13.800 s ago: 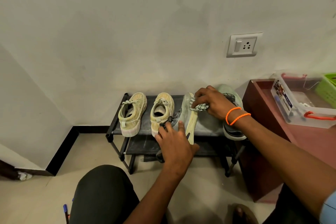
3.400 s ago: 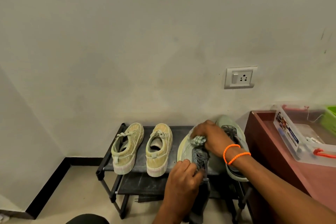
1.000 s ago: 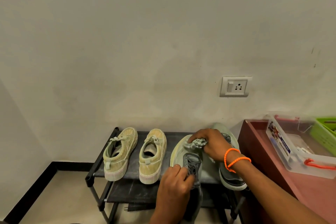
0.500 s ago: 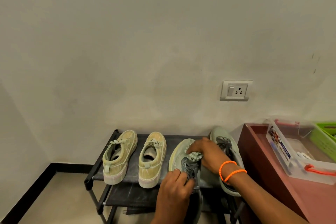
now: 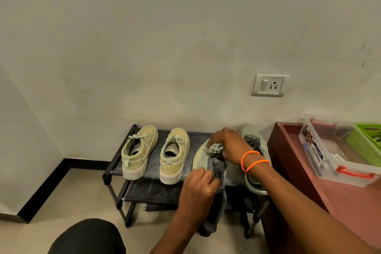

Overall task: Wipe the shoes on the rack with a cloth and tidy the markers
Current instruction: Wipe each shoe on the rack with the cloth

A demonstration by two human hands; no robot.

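Note:
A black two-tier shoe rack [image 5: 112, 168] stands against the wall. Two yellow-green canvas sneakers [image 5: 138, 151] [image 5: 174, 154] sit on its top shelf at the left. My left hand [image 5: 199, 186] grips a pale green running shoe [image 5: 201, 158] with dark laces, its heel hanging over the rack's front edge. My right hand [image 5: 227, 145], with orange bands at the wrist, holds a bunched grey-white cloth [image 5: 215, 147] pressed on that shoe's toe. Its partner shoe [image 5: 254, 183] lies on the shelf to the right, partly behind my right arm. No markers can be made out.
A dark red table [image 5: 292, 171] stands right of the rack, carrying a clear plastic box [image 5: 317, 156] with red latches and a green basket [image 5: 366, 142]. A wall socket [image 5: 270, 84] is above the rack. My dark-clad knee [image 5: 86, 237] fills the lower left.
Over the last second my right hand has rubbed the cloth around the toe of the green shoe while my left hand kept gripping it. The view has tilted slightly.

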